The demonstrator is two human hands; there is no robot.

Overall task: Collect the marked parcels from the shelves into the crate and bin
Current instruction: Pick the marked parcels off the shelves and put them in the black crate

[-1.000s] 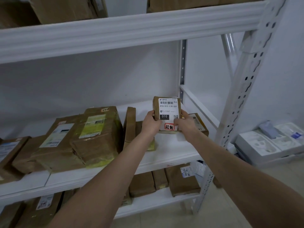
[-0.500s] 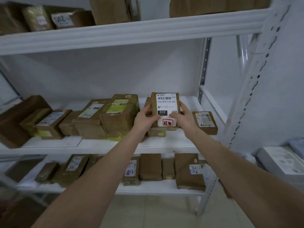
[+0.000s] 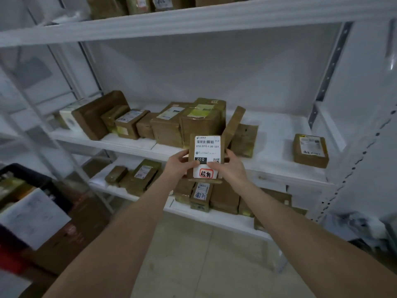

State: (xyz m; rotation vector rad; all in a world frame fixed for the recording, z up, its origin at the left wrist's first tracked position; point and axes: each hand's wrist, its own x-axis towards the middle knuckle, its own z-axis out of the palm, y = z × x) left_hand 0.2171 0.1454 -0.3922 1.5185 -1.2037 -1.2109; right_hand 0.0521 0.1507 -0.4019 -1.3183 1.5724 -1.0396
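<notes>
I hold a small brown parcel [image 3: 206,147] upright in front of the middle shelf [image 3: 279,168]. Its white label shows a barcode, a black "010" box and a red-outlined stamp. My left hand [image 3: 178,166] grips its left edge and my right hand [image 3: 229,167] grips its lower right, thumb on the label. The parcel is off the shelf, in the air. A dark crate [image 3: 28,177] sits at the lower left, partly cut off, with a white sheet [image 3: 32,216] leaning by it.
Several brown parcels [image 3: 189,123] crowd the middle shelf, one lone parcel [image 3: 310,150] lies at its right. More parcels [image 3: 223,196] fill the lower shelf. A perforated white upright [image 3: 369,147] stands at right. Brown cartons [image 3: 71,233] sit on the floor at left.
The parcel has come off the shelf toward me, still in both hands. My view has swung left and pulled back, bringing the crate and left shelving into sight.
</notes>
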